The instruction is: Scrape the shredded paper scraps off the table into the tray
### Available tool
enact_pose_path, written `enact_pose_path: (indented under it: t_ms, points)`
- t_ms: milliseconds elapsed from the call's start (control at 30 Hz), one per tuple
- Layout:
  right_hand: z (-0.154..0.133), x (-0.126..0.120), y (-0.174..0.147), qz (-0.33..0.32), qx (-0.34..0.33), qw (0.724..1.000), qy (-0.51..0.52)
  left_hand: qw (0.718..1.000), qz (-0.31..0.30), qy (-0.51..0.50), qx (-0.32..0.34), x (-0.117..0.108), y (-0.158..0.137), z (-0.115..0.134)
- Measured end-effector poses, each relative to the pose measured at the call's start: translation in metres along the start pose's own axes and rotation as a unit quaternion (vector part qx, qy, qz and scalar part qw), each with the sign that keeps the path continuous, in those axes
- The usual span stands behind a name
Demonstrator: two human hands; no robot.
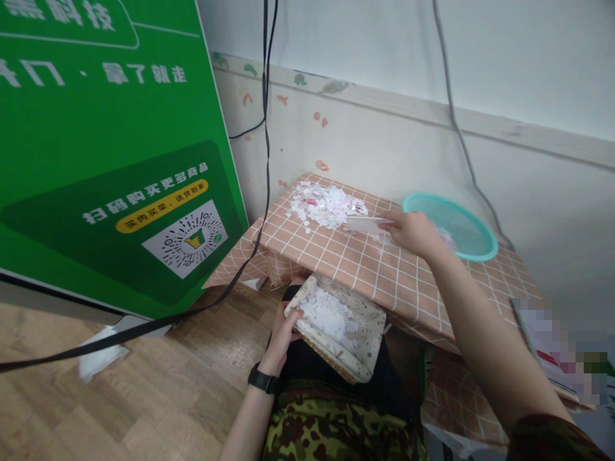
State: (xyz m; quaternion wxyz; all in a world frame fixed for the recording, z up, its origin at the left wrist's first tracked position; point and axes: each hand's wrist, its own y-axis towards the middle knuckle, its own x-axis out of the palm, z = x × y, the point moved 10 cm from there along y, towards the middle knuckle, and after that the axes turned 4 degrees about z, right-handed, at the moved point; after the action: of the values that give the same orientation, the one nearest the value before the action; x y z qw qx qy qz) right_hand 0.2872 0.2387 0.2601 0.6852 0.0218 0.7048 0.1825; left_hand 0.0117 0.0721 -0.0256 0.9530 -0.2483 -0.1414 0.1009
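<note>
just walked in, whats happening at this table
A person's right hand holds a flat white card beside a heap of pale scraps on a checked tablecloth. The left hand grips a patterned basket near the tablecloth's front edge, with white scraps inside. A turquoise basket sits farther right on the tablecloth.

The light is soft, lower right pixelated.

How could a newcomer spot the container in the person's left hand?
Find the table with the brown, white-checked cloth. Below its near edge, the left hand holds a rectangular container with pale scraps inside. Its cream, dark-spotted sides set it apart from the round turquoise basket on the table.
</note>
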Motion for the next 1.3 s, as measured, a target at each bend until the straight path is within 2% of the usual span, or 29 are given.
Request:
enact_pose_path:
  t_ms: [100,200,300,400,500,733,900,1067,1300]
  points:
    - [-0.002,-0.012,-0.008,0.016,0.014,1.000,-0.023,1.000,-0.009,0.009,0.001,0.002,0.001,-0.001]
    - [-0.023,-0.011,-0.023,0.038,0.024,0.999,-0.022,1.000,-0.007,0.008,0.001,0.002,0.002,-0.002]
    - [-0.053,0.008,-0.045,0.043,0.033,0.998,-0.018,1.000,-0.005,0.003,0.001,0.001,0.002,-0.002]
    - [-0.082,0.035,-0.062,0.020,0.014,1.000,0.000,1.000,-0.007,0.000,0.001,0.001,0.001,-0.003]
    - [-0.090,0.047,-0.065,0.029,0.025,0.999,0.006,1.000,-0.003,0.003,0.001,0.000,0.001,-0.003]
    - [-0.060,0.038,-0.045,0.071,0.127,0.989,0.034,1.000,-0.001,0.014,0.004,0.001,0.001,-0.002]
    - [-0.020,0.034,-0.054,0.122,0.201,0.970,0.059,1.000,-0.001,0.012,0.004,0.000,0.001,-0.002]
    - [0.011,0.025,-0.072,0.152,0.230,0.959,0.068,1.000,0.001,0.011,0.005,0.000,0.003,-0.003]
    - [0.027,0.003,-0.083,0.179,0.232,0.956,0.023,1.000,0.001,0.012,0.001,0.001,0.003,-0.003]
